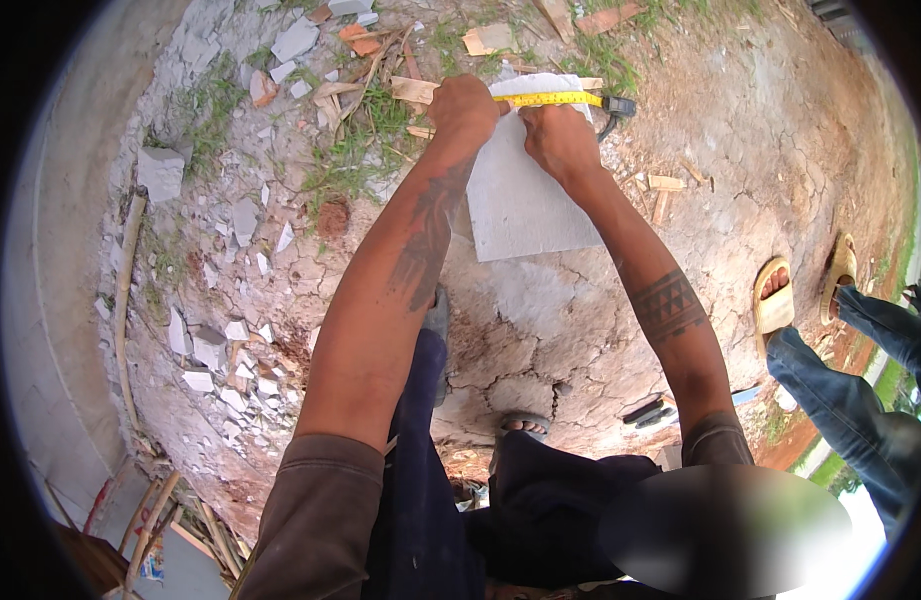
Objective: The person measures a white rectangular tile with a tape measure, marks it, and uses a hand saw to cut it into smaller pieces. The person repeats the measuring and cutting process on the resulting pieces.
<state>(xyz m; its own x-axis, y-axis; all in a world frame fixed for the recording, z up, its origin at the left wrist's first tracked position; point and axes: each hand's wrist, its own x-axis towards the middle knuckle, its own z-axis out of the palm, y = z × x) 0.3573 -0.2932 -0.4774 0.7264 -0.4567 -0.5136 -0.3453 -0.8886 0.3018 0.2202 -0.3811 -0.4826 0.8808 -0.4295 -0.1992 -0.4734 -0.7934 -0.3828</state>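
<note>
A pale grey-white flat board (520,205) lies on the ground in front of me. Across its far end stretches the yellow blade of a tape measure (548,99), and the tape's dark case (618,106) sits just past the board's right edge. At the blade's left end my left hand (464,108) is closed on the tape, by the board's far left corner. My right hand (562,138) rests on the board right below the blade, its fingers curled in. Whatever those fingers hold, if anything, is hidden.
Broken white rubble (210,348) and grass tufts (365,140) cover the left side. Wood scraps (490,40) lie beyond the board. A person in jeans and tan sandals (775,300) stands at right. Dark-handled tools (648,412) lie near my right elbow.
</note>
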